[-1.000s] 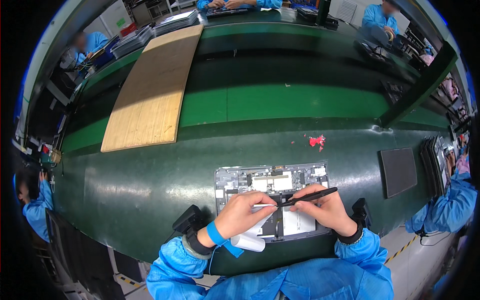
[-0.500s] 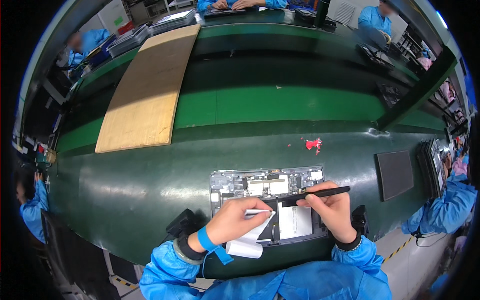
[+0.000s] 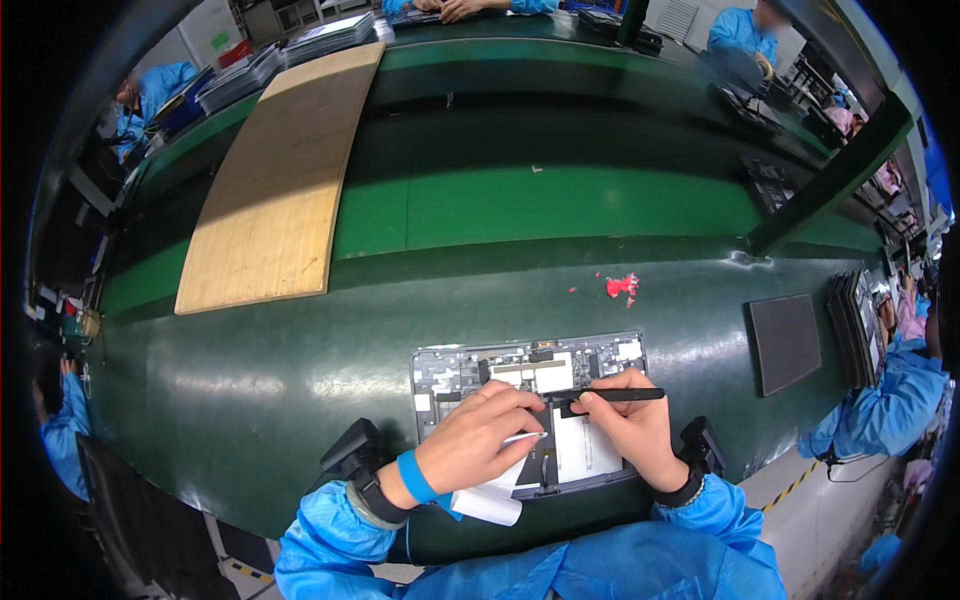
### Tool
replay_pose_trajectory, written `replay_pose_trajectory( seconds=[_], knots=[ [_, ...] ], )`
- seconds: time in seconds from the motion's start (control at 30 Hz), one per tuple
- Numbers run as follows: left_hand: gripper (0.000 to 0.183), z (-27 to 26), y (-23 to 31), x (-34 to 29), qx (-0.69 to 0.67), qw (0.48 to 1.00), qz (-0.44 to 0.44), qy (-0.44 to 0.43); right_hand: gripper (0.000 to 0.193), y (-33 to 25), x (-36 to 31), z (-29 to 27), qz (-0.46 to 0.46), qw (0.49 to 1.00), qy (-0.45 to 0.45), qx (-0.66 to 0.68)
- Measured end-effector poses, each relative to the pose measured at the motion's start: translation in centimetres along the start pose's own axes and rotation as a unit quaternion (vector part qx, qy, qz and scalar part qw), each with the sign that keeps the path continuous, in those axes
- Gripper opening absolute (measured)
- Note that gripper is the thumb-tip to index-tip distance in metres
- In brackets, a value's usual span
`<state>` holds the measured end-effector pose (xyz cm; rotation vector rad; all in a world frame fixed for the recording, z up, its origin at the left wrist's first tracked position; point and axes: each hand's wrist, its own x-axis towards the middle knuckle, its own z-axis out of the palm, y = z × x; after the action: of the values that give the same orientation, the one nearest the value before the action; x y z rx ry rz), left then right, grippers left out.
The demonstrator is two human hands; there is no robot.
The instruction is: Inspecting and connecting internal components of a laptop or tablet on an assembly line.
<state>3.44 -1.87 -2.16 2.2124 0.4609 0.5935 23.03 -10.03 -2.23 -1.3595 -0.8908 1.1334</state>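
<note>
An opened laptop base [image 3: 464, 362] lies on the green bench before me, its circuit board along the far side and dark battery cells with a white label [image 3: 588, 446] nearer me. My right hand [image 3: 640, 430] grips a slim black hand tool [image 3: 635, 395] over the base's middle; its tip points left, and its exact kind is unclear. Just left of that tip is my left hand [image 3: 475, 440], fingers bent, with a thin white strip at the fingertips. A curled white paper roll [image 3: 490, 506] hangs below this hand, at the base's near edge. A blue wrist strap [image 3: 414, 477] circles my left wrist.
Red scraps [image 3: 621, 288] lie beyond the laptop base. At right are a dark flat panel [image 3: 785, 343] and a stack of dark panels [image 3: 855, 325]. A wooden board [image 3: 270, 190] slopes at far left, and a dark green post [image 3: 830, 175] rises far right. Co-workers sit around.
My left hand has moved slightly up, its fingers now close to the black tool's tip. The right hand and tool have shifted a little left. The view has turned slightly.
</note>
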Motion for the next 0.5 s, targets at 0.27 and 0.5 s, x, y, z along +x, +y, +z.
replay_pose_trajectory(
  seconds=[0.27, 0.5],
  knots=[
    [0.009, -0.22, 0.25, 0.13, 0.031, 0.999, 0.014, 0.0, 0.016, 0.22, -0.1, 0.01, -0.008, 1.0, 0.015, -0.009],
    [0.008, -0.19, 0.53, 0.47, 0.099, 0.994, 0.036, -0.041, 0.015, 0.43, -0.26, -0.37, -0.027, 0.996, 0.004, -0.084]
  ],
)
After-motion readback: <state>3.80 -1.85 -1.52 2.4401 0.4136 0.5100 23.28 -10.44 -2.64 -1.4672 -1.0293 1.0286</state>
